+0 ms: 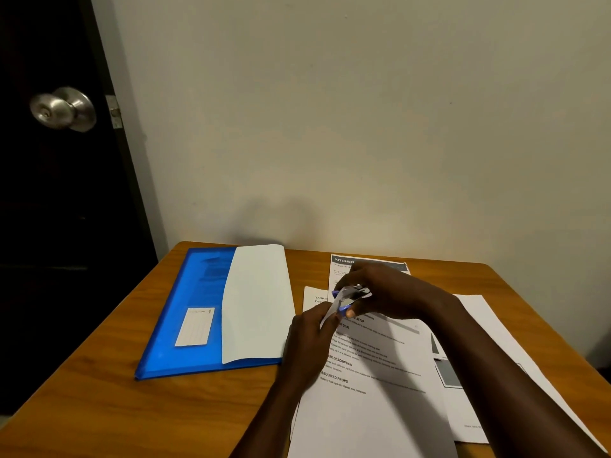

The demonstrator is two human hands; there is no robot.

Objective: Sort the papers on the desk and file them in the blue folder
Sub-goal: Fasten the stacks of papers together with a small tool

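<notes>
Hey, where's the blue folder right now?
In the head view the blue folder lies flat on the left part of the desk, a white sheet across its right part, just left of the left hand.

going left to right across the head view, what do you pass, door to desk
door knob, blue folder, white sheet on it, left hand pinching the papers, right hand gripping a stapler
</notes>
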